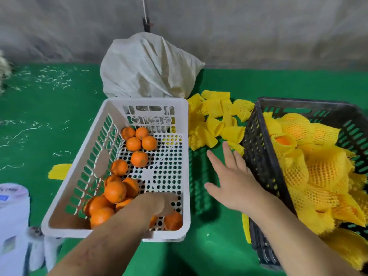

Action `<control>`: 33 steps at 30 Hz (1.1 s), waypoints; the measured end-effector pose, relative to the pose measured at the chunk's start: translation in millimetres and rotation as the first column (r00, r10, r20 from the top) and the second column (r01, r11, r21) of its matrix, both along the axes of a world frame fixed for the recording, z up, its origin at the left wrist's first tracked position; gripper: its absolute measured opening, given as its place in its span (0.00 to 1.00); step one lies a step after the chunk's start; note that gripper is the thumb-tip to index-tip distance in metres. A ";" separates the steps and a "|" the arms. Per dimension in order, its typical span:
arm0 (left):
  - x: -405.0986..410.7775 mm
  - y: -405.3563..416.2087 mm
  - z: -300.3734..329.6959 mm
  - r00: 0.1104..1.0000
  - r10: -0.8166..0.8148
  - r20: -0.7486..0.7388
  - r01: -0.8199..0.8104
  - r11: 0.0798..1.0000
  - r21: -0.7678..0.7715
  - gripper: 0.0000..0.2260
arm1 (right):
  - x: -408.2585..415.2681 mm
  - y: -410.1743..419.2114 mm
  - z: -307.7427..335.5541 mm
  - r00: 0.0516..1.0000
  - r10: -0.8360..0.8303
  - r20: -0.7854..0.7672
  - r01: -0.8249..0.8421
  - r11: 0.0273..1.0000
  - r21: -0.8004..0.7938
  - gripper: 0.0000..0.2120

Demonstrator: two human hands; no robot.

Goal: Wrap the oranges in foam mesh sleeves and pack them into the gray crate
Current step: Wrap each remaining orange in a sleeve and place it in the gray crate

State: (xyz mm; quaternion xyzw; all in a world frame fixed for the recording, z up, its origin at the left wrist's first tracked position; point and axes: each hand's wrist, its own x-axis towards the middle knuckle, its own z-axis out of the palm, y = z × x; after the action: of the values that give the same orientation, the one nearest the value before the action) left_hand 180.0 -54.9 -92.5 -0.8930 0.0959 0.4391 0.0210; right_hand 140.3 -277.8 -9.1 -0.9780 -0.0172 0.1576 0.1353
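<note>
- Reaching down into the white basket at 6 o'clock: left hand, knuckles up, fingers curled under among the loose oranges; cannot tell whether anything is actually gripped, since the fingertips are hidden beneath the hand.
- Stretched toward 12 o'clock over the green surface: right hand, palm down, fingers straight and spread wide, holding nothing, hovering in the gap between the basket and the gray crate.
- Lying just ahead of those fingertips, at 12 to 1 o'clock: a scattered heap of flat yellow foam mesh sleeves, some touching the crate's near-left corner.
- Sitting bare in the white basket, left of centre: about a dozen oranges, a small cluster at the far end and a denser pile at the near-left corner; one more orange just right of the left hand.
- Tilted at 3 o'clock: the gray crate, filled with wrapped oranges in yellow mesh; orange skin showing through one open sleeve end near its far side.
- Slumped at 12 o'clock behind the basket, against the gray wall: a white sack.
- Resting flat at 9 o'clock beside the basket's left wall: a single yellow sleeve.
- Standing at 7 o'clock by the frame edge: white paper rolls, blurred.
- Strewn at 10 o'clock on the green surface: pale shreds.
</note>
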 end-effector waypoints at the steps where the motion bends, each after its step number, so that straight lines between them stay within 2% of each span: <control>1: 0.8 1.5 5.7 1.000 0.001 -0.015 -0.002 1.000 -0.030 0.23 | 12.8 10.0 -5.1 0.998 0.051 -0.039 -0.051 0.999 -0.008 0.40; 4: 3.7 13.0 -0.2 0.997 -0.038 -0.069 0.037 0.999 -0.003 0.26 | 57.7 28.8 -22.2 0.993 0.095 -0.072 -0.096 0.995 -0.015 0.34; 6: 2.5 17.1 -2.1 0.987 -0.045 -0.153 0.061 0.993 0.103 0.25 | 91.2 32.5 -39.3 0.988 0.025 -0.151 -0.036 0.997 -0.074 0.32; 9: 4.9 18.3 -8.6 0.980 -0.053 -0.190 0.075 0.991 0.113 0.23 | 132.2 23.1 -74.9 0.925 -0.089 -0.370 0.036 0.989 -0.147 0.33; 11: 10.4 18.5 -11.8 0.980 -0.043 -0.196 0.063 0.993 0.095 0.18 | 152.5 10.8 -96.6 0.903 -0.123 -0.411 0.049 0.981 -0.186 0.33; 13: 15.9 21.9 -11.2 0.995 -0.023 -0.097 0.029 0.998 0.060 0.18 | 172.3 -0.3 -110.3 0.919 -0.141 -0.368 0.057 0.971 -0.230 0.33; 15: 23.2 25.1 -7.4 0.988 0.134 0.074 -0.130 0.990 -0.056 0.24 | 191.7 -8.6 -119.3 0.927 -0.147 -0.346 0.061 0.967 -0.246 0.31; 17: 30.1 26.8 -4.8 0.930 0.272 0.246 -0.229 0.955 -0.190 0.29 | 206.2 -13.6 -129.9 0.930 -0.119 -0.348 0.030 0.967 -0.252 0.29; 19: 33.0 26.0 -5.8 0.872 0.329 0.362 -0.238 0.932 -0.275 0.31 | 213.0 -17.0 -140.5 0.939 -0.073 -0.336 -0.014 0.968 -0.251 0.30; 22: 35.5 26.5 -9.5 0.824 0.399 0.401 -0.239 0.888 -0.392 0.33 | 214.0 -18.5 -145.0 0.977 -0.098 -0.190 0.061 0.980 -0.191 0.26; 24: 37.6 28.2 -11.4 0.801 0.448 0.397 -0.246 0.851 -0.464 0.34 | 210.3 -14.4 -141.7 0.977 -0.212 -0.032 0.212 0.977 0.003 0.20; 25: 38.2 28.8 -11.9 0.784 0.486 0.386 -0.255 0.819 -0.514 0.36 | 206.0 -9.5 -138.1 0.951 -0.310 -0.003 0.306 0.936 0.173 0.19; 26: 38.3 29.3 -11.1 0.761 0.535 0.367 -0.268 0.775 -0.573 0.37 | 198.6 -2.5 -131.5 0.907 -0.420 -0.023 0.398 0.840 0.368 0.18; 28: 38.5 30.2 -5.1 0.702 0.637 0.317 -0.287 0.661 -0.693 0.36 | 176.9 14.9 -111.1 0.810 -0.572 -0.126 0.501 0.565 0.655 0.15; 30: 36.3 29.0 6.9 0.649 0.729 0.217 -0.298 0.506 -0.809 0.32 | 146.9 31.0 -85.2 0.755 -0.630 -0.182 0.506 0.384 0.772 0.14; 33: 22.3 18.0 32.3 0.612 0.789 -0.057 -0.276 0.145 -0.950 0.17 | 87.5 46.8 -45.6 0.773 -0.609 -0.176 0.425 0.291 0.857 0.16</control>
State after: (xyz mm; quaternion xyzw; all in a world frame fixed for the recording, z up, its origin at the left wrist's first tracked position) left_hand 202.4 -36.9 -60.2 -0.7928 -0.0307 0.0587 -0.6059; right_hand 227.8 -231.1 -54.8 -0.7330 0.2119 -0.0170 0.6461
